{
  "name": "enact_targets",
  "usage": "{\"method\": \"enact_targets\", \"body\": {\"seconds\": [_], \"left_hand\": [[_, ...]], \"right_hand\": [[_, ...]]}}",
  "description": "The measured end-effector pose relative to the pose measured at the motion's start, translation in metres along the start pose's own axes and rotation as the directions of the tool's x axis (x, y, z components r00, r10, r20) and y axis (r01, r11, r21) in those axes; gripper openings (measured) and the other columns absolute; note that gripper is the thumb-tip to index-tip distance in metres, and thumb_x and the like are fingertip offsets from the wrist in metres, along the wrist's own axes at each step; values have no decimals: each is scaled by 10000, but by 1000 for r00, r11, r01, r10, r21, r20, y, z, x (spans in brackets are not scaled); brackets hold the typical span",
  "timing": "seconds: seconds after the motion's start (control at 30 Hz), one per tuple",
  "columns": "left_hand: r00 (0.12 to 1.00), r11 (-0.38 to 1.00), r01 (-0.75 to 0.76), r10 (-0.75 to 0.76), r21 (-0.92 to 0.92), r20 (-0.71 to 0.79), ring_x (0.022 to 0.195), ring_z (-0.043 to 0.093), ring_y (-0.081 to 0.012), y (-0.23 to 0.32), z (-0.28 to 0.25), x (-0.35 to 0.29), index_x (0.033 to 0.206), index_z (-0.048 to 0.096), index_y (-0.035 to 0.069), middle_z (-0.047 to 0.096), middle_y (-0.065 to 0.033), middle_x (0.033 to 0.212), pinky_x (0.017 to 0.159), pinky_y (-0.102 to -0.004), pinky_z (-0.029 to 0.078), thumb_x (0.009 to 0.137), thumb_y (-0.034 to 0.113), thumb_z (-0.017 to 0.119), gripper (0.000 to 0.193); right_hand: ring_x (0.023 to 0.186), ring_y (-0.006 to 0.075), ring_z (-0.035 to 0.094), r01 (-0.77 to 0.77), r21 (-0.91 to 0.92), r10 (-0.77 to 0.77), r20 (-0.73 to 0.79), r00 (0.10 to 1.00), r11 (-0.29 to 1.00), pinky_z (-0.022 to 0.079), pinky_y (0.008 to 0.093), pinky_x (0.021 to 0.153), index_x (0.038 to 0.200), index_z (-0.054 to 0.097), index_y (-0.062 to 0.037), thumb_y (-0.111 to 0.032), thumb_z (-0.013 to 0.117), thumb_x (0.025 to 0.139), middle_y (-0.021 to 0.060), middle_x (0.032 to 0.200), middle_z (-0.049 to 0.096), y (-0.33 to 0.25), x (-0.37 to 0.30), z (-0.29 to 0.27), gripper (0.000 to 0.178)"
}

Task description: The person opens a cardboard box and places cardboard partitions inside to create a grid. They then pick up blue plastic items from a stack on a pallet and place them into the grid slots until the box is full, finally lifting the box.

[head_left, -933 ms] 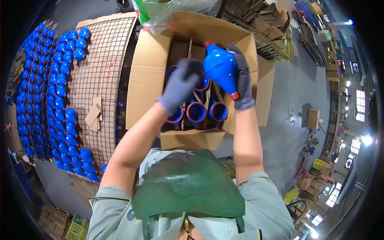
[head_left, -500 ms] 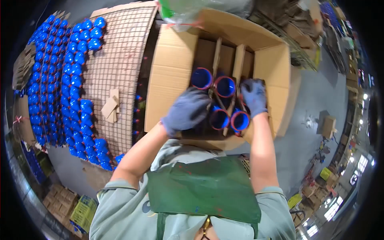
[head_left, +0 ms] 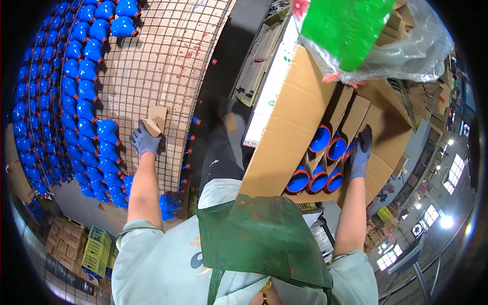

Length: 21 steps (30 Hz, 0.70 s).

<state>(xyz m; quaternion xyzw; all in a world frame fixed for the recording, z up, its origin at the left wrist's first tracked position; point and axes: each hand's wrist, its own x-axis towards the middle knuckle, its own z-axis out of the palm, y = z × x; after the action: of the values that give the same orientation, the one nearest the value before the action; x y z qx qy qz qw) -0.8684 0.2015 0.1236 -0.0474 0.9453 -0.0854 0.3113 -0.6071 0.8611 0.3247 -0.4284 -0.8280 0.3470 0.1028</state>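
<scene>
My left hand [head_left: 145, 141], in a blue-grey glove, is at the wire-mesh rack. Its fingers are closed around a small cardboard piece [head_left: 151, 127], beside another flat cardboard strip [head_left: 158, 116]. My right hand [head_left: 362, 153], also gloved, reaches inside the open cardboard box [head_left: 292, 119] along its right wall, fingers stretched out and grasping nothing that I can see. Cardboard dividers [head_left: 354, 116] split the box. Between them stand several glossy blue hollow pieces [head_left: 318, 180] with red rims, open ends up.
Rows of similar blue pieces [head_left: 86, 96] cover the left of the mesh rack [head_left: 147, 56]. A clear plastic bag with a green patch [head_left: 348, 33] hangs over the box's far side. Yellow crates [head_left: 96, 249] and stacked cartons [head_left: 63, 239] stand at lower left.
My left hand has left the box and moved left onto the rack, closing on a cardboard piece. My right hand stays at the box's right side. The view has shifted left.
</scene>
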Motion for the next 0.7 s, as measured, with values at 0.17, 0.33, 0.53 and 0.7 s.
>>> {"method": "enact_targets", "body": {"seconds": [0.17, 0.33, 0.53, 0.7], "left_hand": [[989, 952, -35, -11, -304, -147, 1250, 463, -441, 17, -4, -12, 1574, 206, 145, 468, -263, 1324, 1049, -523, 403, 653, 423, 875, 1171], [997, 986, 7, -19, -164, -71, 1362, 379, -482, 66, -22, 14, 1599, 138, 217, 301, -311, 1520, 1110, -523, 359, 643, 481, 888, 1243], [968, 265, 30, 231, -964, 94, 1195, 559, -269, 19, -19, 56, 1546, 284, 52, 512, -142, 1396, 976, -368, 506, 776, 65, 745, 898], [843, 4, -101, 531, -995, -84, 1255, 517, -293, 153, -229, -146, 1531, 271, -1, 475, -174, 1424, 1046, -422, 468, 805, 106, 746, 874]], "right_hand": [[1227, 371, 544, 334, -69, -322, 136, 937, 940, 375, 463, 1109, 1279, 589, 7, -183, 644, 844, 206, 1326, 567, -171, -59, 95, 477], [1439, 379, 300, 584, -503, -439, 387, 811, 637, 181, 594, 1178, 1324, 629, -229, -209, 630, 816, 125, 1492, 428, -189, -94, 150, 508], [1443, 385, 282, 580, -414, -432, 400, 808, 702, 147, 607, 1184, 1402, 553, -209, -332, 663, 826, 138, 1482, 430, -189, -91, 137, 599], [1425, 416, 334, 510, 307, -579, 206, 789, 804, 219, 480, 1211, 1523, 316, 10, -477, 885, 631, 224, 1531, 369, -232, -99, 125, 1166]]}}
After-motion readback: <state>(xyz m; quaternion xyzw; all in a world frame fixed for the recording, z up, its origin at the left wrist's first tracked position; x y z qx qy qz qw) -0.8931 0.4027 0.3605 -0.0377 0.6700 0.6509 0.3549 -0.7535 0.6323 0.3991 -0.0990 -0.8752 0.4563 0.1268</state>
